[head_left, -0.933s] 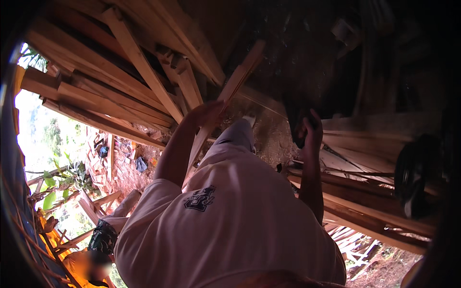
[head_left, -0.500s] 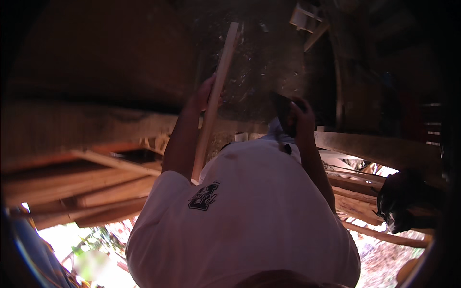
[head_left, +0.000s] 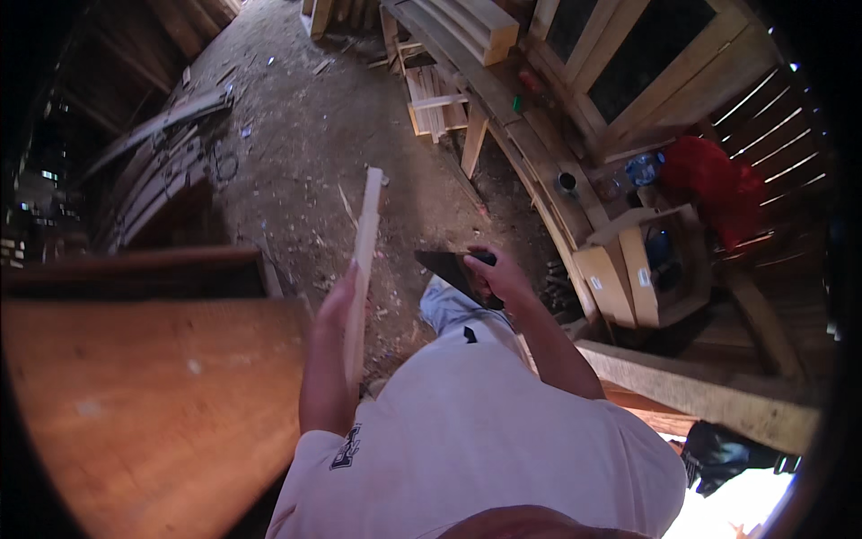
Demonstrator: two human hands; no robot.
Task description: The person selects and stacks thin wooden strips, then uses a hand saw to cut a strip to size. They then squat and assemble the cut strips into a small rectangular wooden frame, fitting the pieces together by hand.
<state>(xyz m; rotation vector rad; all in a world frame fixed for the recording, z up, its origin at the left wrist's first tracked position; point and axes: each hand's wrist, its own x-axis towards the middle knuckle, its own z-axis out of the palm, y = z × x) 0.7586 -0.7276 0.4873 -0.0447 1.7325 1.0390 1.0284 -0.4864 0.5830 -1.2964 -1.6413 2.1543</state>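
A broad reddish wooden panel is seen at lower left, beside a dirt floor strewn with chips. A long pale wooden strip is held upright over the floor, gripped in the closed left hand. A dark saw blade is clasped by its handle in the closed right hand.

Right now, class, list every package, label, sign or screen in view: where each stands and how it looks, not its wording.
Cardboard box: on the bench at right, open, tan, boxy.
Two small labels: on the box's near side, pale rectangles.
Shirt badge: on the white sleeve, dark patch.
No signs or screens.
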